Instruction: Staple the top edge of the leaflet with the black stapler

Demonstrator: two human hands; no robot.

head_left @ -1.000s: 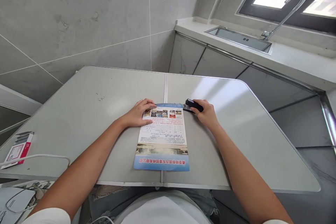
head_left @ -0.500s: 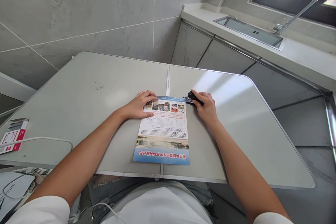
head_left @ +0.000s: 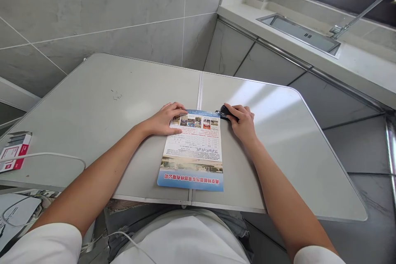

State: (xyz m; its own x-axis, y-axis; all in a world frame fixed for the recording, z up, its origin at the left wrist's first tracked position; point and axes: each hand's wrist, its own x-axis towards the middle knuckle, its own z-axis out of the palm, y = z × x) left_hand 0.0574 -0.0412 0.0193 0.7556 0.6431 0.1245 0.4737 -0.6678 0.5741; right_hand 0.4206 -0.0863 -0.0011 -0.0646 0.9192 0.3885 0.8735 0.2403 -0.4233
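Since a second ago the right hand (head_left: pixel 243 121) has pushed the black stapler (head_left: pixel 225 111) closer, so its mouth now meets the far right corner of the flyer (head_left: pixel 193 148). The fingers are curled over the stapler; whether the paper is already between its arms, I cannot tell. The left hand (head_left: pixel 163 119) lies flat with spread fingers on the flyer's far left corner, on the grey table (head_left: pixel 102 111).

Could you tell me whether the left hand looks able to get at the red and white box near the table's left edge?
Probably yes: the left hand only rests on the flyer, and bare table lies between it and the box.
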